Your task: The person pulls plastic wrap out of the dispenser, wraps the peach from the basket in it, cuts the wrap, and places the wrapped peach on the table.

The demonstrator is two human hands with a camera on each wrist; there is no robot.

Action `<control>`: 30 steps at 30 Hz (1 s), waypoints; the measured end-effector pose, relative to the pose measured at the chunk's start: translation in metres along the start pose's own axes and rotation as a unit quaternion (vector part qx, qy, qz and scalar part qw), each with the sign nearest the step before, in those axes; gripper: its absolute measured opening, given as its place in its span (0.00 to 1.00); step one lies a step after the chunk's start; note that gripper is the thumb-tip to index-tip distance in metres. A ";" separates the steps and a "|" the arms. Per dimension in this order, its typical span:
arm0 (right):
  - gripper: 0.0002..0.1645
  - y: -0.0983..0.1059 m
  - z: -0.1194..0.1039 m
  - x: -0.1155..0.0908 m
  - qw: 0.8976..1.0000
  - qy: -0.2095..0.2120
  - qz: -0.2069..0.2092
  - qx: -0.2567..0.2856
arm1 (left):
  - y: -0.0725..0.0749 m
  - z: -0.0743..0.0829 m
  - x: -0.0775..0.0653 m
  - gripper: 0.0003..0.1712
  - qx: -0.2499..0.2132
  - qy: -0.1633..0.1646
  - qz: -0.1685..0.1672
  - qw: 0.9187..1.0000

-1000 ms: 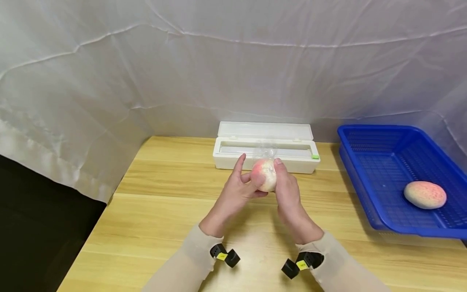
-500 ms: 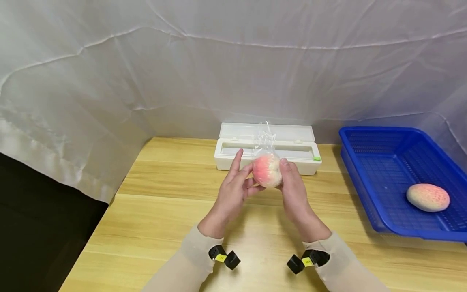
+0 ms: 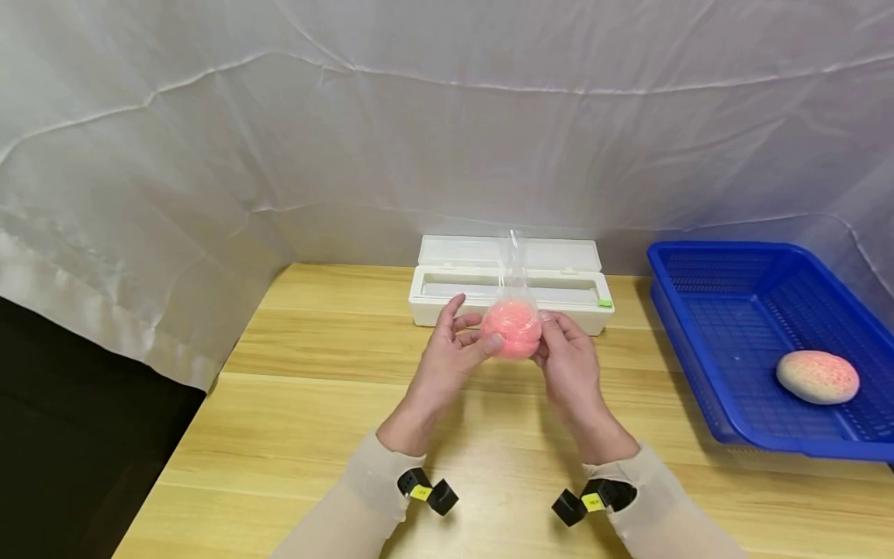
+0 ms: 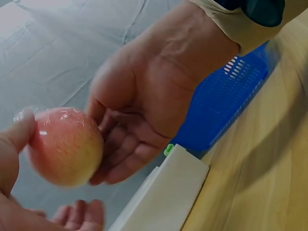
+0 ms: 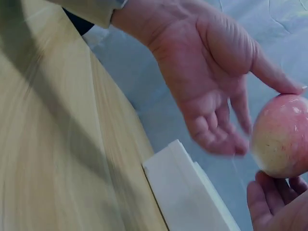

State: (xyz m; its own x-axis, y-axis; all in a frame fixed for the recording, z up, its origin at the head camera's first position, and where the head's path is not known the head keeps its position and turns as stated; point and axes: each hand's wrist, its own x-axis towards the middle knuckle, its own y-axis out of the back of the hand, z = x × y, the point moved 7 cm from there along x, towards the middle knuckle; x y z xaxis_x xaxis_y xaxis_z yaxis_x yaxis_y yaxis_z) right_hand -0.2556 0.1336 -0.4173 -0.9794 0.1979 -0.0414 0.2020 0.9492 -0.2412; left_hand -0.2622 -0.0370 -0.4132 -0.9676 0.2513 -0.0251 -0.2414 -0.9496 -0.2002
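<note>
- Pale grey cloth (image 3: 461, 140) hangs in creases across the upper half of the head view, above a wooden table (image 3: 300, 435) with a light grain
- Near the centre of the frame, just below and in front of a white box, both hands hold a pink peach (image 3: 512, 330) up over the table
- Clear plastic wrap (image 3: 513, 268) covers the peach, its loose end gathered and standing up from the top
- Left hand (image 3: 440, 369), left of centre, grasps the peach lightly: its thumb lies on the front, with the index finger pointing toward the top of the frame
- Right hand (image 3: 573, 373), right of centre, grips the right side of the peach with thumb and fingers; in the right wrist view its fingertips sit under the fruit
- White box (image 3: 573, 318) has its lid tipped back, a pale roll (image 3: 573, 295) inside and a green tab (image 3: 604, 303) at its right end
- Blue basket (image 3: 698, 388) fills the right side of the frame, a second peach (image 3: 817, 377) lying in its lower part
- Beige sleeves (image 3: 349, 497) come in from the bottom edge, a black camera (image 3: 441, 497) at each wrist
</note>
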 end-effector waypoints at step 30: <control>0.11 0.023 -0.075 0.010 0.973 0.143 0.061 -0.171 | -0.020 -0.022 -0.013 0.41 0.108 0.047 -0.132 0.984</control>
State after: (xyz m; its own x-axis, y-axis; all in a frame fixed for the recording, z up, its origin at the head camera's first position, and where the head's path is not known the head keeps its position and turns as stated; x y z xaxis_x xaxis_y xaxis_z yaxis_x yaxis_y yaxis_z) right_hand -0.2600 0.1761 -0.3502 -0.9150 0.3281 0.2347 0.3561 0.9303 0.0882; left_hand -0.2435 -0.0173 -0.4308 -0.8600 0.5017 -0.0931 -0.5040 -0.8637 0.0010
